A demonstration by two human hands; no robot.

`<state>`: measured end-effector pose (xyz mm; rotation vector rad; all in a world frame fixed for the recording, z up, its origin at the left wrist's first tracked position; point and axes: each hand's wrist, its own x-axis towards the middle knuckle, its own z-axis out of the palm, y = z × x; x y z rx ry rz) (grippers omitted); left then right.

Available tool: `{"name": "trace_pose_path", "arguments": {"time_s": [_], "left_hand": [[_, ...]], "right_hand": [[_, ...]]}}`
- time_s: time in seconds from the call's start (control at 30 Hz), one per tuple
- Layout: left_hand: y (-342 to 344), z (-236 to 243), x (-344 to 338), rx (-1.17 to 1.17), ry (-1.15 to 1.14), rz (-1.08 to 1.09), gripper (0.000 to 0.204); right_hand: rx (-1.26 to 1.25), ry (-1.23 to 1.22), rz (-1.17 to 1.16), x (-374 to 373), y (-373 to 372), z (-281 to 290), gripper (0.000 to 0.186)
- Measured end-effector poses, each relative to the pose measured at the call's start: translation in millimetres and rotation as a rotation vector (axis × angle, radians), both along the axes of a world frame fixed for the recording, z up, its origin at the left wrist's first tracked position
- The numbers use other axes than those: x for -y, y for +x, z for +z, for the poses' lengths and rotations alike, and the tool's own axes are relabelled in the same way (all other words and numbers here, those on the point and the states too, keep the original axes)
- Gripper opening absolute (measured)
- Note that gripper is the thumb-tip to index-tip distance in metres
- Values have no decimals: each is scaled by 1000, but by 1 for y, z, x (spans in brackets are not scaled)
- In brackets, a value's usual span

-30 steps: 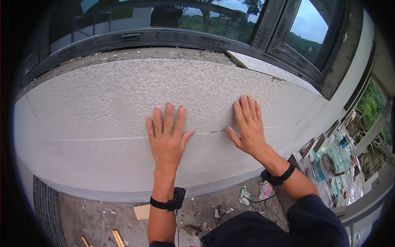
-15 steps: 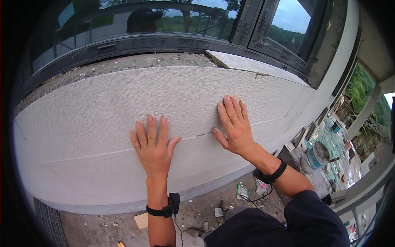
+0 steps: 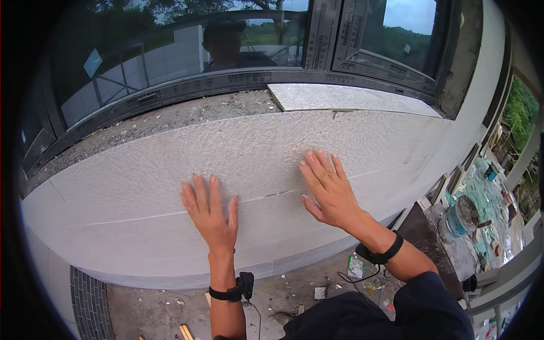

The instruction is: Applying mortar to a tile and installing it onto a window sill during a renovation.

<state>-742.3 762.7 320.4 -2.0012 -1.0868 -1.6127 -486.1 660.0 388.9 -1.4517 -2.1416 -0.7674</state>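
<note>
Both my palms face a large rough-textured pale stone panel (image 3: 260, 144) on the wall below a window. My left hand (image 3: 211, 217) is open, its fingers pointing up over the thin joint line between this panel and the smoother-looking one (image 3: 170, 243) beneath. Further right, my right hand (image 3: 330, 190) is open too, fingers slanting up and left, thumb out to the side. Neither hand holds anything. Whether the palms press on the stone or just hover over it I cannot tell. A black strap with a small device sits on each wrist.
On the sill lies a flat sill slab (image 3: 351, 97), beside rough bare mortar (image 3: 209, 109). Dark window frames (image 3: 283, 76) run behind. A mortar bucket (image 3: 460, 218) stands at the right amid sheeting and rubble. Scraps, including a green-and-white packet (image 3: 356, 266), litter the floor.
My view has shifted, showing more of the window and the sill slab. Both hands sit slightly lower on the panel, and the left thumb has drawn closer to its fingers.
</note>
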Motion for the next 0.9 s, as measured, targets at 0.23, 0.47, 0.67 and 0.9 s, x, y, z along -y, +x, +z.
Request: {"name": "trace_pose_path", "arguments": {"time_s": [0.23, 0.47, 0.67, 0.9], "left_hand": [[49, 88, 20, -69, 167, -127, 55], [106, 136, 12, -233, 179, -56, 40], [104, 132, -1, -89, 44, 91, 27], [79, 155, -6, 111, -301, 32, 34]], "right_hand": [[-117, 77, -77, 63, 106, 9, 73], [-189, 403, -271, 125, 312, 64, 49], [-422, 467, -208, 117, 480, 112, 30], [-443, 269, 0, 86, 531, 105, 24]]}}
